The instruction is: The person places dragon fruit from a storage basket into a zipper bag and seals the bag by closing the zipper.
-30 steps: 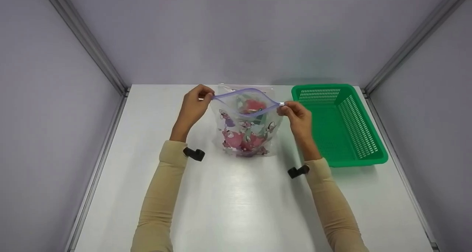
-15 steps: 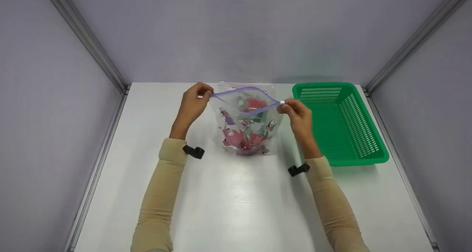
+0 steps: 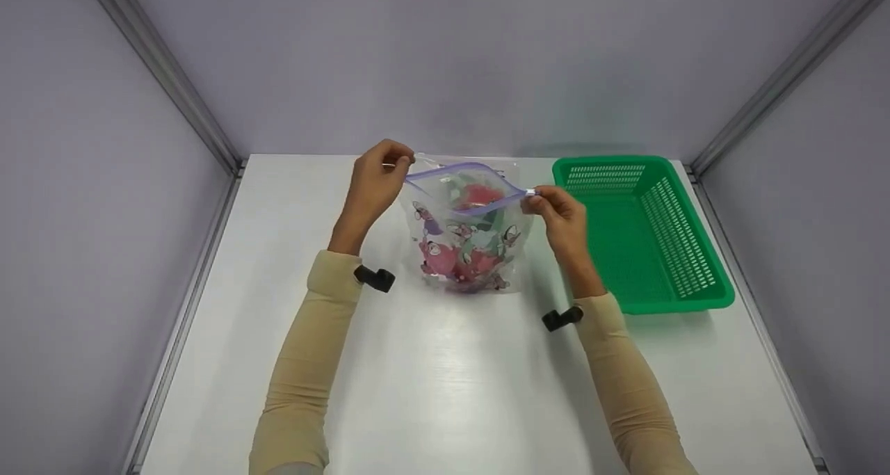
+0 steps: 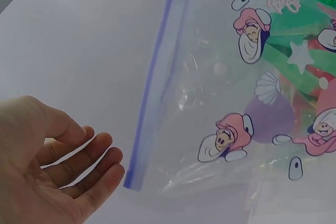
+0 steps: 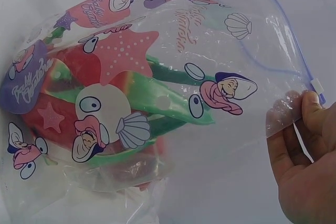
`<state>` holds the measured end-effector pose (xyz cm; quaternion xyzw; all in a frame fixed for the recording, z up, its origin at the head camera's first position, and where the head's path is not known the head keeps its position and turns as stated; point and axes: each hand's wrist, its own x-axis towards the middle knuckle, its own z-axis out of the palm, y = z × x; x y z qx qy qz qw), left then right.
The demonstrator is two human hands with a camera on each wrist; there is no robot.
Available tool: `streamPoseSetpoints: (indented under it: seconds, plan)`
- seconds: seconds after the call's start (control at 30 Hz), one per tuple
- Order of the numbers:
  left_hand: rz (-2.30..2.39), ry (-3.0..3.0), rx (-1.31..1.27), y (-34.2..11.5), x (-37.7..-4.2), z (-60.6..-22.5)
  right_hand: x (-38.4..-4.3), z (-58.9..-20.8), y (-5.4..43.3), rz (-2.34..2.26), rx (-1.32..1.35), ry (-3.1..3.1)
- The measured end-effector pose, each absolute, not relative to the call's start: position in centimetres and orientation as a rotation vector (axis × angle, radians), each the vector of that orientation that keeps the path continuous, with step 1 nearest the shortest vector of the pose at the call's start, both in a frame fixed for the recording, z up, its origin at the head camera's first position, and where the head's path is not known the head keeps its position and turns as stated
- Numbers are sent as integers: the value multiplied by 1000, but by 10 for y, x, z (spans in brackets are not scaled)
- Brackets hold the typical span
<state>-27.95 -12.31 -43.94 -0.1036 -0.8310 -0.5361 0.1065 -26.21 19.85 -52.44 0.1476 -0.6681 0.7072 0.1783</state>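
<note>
A clear printed zip bag (image 3: 462, 235) with a purple zip stands mid-table, its mouth partly open. Red and green pieces (image 5: 139, 95) inside look like watermelon wedges. My right hand (image 3: 564, 221) pinches the bag's right top corner beside the white zip slider (image 5: 317, 86). At the other end, my left hand (image 3: 379, 183) is just off the left corner; its fingers (image 4: 105, 174) curl loosely and hold nothing. Behind the bag, the edge of another clear plastic sheet or bag (image 3: 513, 280) shows, mostly hidden.
To the right stands a green plastic basket (image 3: 626, 252) with slotted walls, its inside bare. Grey walls enclose the white table (image 3: 445, 391) at the back and sides.
My left hand has let go of the bag's left corner and moved up and to the right, towards the plastic behind. The right hand stays at its corner.
</note>
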Motion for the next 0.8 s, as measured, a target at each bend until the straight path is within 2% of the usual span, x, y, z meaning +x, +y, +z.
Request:
streamPoseSetpoints:
  seconds: [0.43,0.8]
  plan:
    - [-1614,-2558,-576,-69,-276,-406,-262,-525,199,2018,420,-1896]
    - [-1641,-2626,-785,-28,-280,-396,-262,-527,200,1994,433,-1912]
